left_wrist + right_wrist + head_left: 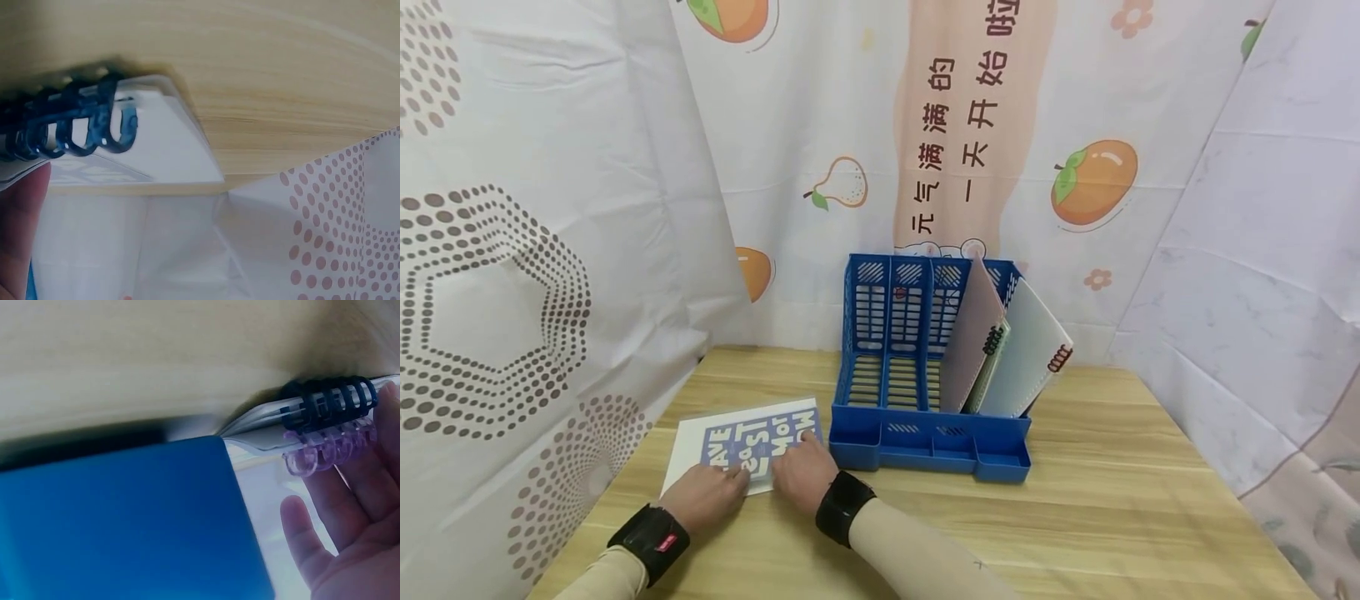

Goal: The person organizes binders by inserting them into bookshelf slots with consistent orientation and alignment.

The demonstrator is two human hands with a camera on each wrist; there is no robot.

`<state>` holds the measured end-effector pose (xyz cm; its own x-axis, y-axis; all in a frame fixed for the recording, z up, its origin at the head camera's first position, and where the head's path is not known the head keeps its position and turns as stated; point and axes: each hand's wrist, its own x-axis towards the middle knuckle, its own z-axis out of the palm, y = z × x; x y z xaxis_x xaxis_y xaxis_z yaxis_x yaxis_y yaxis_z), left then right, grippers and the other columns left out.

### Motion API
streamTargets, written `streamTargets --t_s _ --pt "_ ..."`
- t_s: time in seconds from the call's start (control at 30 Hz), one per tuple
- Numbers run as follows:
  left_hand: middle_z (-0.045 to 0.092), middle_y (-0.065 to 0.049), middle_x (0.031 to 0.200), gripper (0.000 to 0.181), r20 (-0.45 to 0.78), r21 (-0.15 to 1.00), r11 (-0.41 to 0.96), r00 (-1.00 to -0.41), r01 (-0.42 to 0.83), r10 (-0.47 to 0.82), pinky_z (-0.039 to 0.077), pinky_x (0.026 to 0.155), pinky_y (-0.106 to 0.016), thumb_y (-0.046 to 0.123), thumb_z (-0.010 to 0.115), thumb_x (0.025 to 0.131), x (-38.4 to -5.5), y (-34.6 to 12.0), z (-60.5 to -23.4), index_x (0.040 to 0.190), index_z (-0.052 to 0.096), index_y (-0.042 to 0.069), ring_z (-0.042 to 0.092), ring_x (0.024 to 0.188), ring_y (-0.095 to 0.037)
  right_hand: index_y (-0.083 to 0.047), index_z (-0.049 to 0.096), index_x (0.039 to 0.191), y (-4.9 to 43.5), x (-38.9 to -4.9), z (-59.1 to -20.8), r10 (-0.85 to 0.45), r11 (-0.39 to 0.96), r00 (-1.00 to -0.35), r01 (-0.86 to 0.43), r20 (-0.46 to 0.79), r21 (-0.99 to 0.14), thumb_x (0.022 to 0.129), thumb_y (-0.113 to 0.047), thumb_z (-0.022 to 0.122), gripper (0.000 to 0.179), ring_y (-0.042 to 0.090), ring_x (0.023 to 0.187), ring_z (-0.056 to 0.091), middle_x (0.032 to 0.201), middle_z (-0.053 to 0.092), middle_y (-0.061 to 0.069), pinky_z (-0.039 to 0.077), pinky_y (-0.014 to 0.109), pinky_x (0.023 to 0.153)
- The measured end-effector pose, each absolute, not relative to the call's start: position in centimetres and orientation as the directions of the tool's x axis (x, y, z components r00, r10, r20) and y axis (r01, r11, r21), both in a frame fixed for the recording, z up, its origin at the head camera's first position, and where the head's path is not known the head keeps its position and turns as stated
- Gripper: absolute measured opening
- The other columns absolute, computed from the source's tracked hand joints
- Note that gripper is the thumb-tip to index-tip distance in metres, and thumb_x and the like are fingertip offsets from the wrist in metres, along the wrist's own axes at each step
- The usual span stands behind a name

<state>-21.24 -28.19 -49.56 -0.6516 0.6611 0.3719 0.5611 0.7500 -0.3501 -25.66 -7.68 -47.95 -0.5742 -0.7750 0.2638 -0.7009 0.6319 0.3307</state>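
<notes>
At the left of the table, ring-bound notebooks (691, 446) lie stacked, the top one with a white cover, a purple panel and pale lettering. Both hands are at their near edge. My left hand (706, 498) grips the left part; in the left wrist view a finger (22, 219) lies against the cover beside dark blue rings (69, 119). With my right hand (805, 473) I hold the right part. The right wrist view shows dark rings (328, 406) and purple rings (331, 453) together, fingers around them. Parts of the covers are hidden by my hands.
Just right of the notebooks stands a blue file rack (931, 429) with several upright compartments and small front trays. In its right side lean a pinkish notebook (973, 337), a green one (990, 367) and a pale one with red rings (1026, 350). Printed curtains enclose the table (1097, 500).
</notes>
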Motion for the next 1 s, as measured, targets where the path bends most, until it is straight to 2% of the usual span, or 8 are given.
streamTargets --t_s 0.13,0.3,0.47,0.53,0.6,0.73,0.87,1.0 --pt "0.052 0.004 0.064 0.023 0.391 -0.307 0.773 -0.667 0.555 0.634 0.037 0.041 -0.032 0.018 0.077 0.079 -21.3 -28.4 -50.0 0.075 0.054 0.013 0.043 0.048 -0.013 -0.03 0.072 0.075 -7.6 -25.6 -48.3 -0.781 0.624 -0.568 -0.716 0.26 0.313 0.09 -0.026 0.072 0.016 0.004 0.066 0.064 0.069 0.069 -0.015 0.045 0.032 0.094" --pt "0.063 0.004 0.071 0.02 0.437 -0.283 0.817 -0.691 0.502 0.576 0.041 0.045 -0.031 0.023 0.078 0.082 -21.2 -28.4 -50.6 0.079 0.06 0.015 0.052 0.057 -0.015 -0.027 0.067 0.073 -8.0 -25.2 -48.4 -0.799 0.598 -0.559 -0.693 0.222 0.403 0.095 -0.023 0.065 0.023 0.006 0.064 0.064 0.062 0.063 -0.012 0.043 0.037 0.103" --pt "0.069 -0.006 0.083 0.021 0.456 -0.341 0.846 -0.715 0.409 0.53 0.051 0.056 -0.037 0.011 0.079 0.073 -21.2 -28.4 -50.4 0.087 0.065 0.008 0.063 0.07 -0.024 -0.025 0.067 0.078 -8.2 -24.8 -48.0 -0.792 0.609 -0.558 -0.699 0.247 0.375 0.097 -0.022 0.064 0.02 0.007 0.068 0.067 0.064 0.065 -0.011 0.041 0.039 0.108" --pt "0.069 -0.01 0.084 0.025 0.477 -0.357 0.853 -0.711 0.381 0.517 0.052 0.06 -0.041 0.007 0.077 0.068 -21.2 -28.4 -49.9 0.09 0.065 0.005 0.064 0.074 -0.028 -0.024 0.067 0.079 -8.3 -24.7 -47.8 -0.789 0.615 -0.551 -0.702 0.272 0.36 0.097 -0.022 0.064 0.019 0.007 0.067 0.066 0.066 0.066 -0.01 0.042 0.036 0.103" --pt "0.068 -0.013 0.085 0.024 0.503 -0.374 0.852 -0.692 0.366 0.518 0.053 0.063 -0.043 0.004 0.075 0.069 -21.2 -28.2 -49.3 0.09 0.065 0.003 0.064 0.076 -0.031 -0.023 0.068 0.08 -8.3 -24.7 -47.6 -0.783 0.623 -0.546 -0.695 0.3 0.36 0.097 -0.022 0.064 0.018 0.008 0.067 0.065 0.068 0.068 -0.01 0.043 0.033 0.093" --pt "0.066 -0.015 0.085 0.009 0.556 -0.426 0.831 -0.621 0.358 0.552 0.053 0.072 -0.047 0.002 0.056 0.08 -21.6 -28.0 -47.9 0.088 0.061 0.002 0.062 0.08 -0.034 -0.022 0.07 0.081 -8.4 -24.7 -47.1 -0.752 0.658 -0.552 -0.667 0.361 0.35 0.097 -0.025 0.064 0.017 0.011 0.068 0.061 0.072 0.07 -0.007 0.035 0.03 0.076" --pt "0.061 -0.017 0.079 0.023 0.604 -0.49 0.799 -0.526 0.348 0.599 0.052 0.085 -0.054 0.001 0.034 0.09 -22.2 -27.2 -46.3 0.082 0.056 0.0 0.059 0.078 -0.037 -0.02 0.069 0.076 -8.4 -24.7 -46.5 -0.705 0.699 -0.529 -0.634 0.472 0.332 0.096 -0.03 0.065 0.022 0.012 0.065 0.056 0.068 0.066 -0.006 0.031 0.028 0.066" --pt "0.057 -0.018 0.073 0.03 0.617 -0.54 0.773 -0.468 0.333 0.632 0.048 0.09 -0.056 -0.001 0.027 0.093 -22.4 -25.9 -44.3 0.077 0.052 -0.002 0.054 0.076 -0.039 -0.021 0.064 0.072 -8.4 -24.6 -45.7 -0.662 0.729 -0.473 -0.588 0.581 0.351 0.092 -0.027 0.069 0.022 0.01 0.058 0.055 0.062 0.062 -0.006 0.03 0.026 0.056"
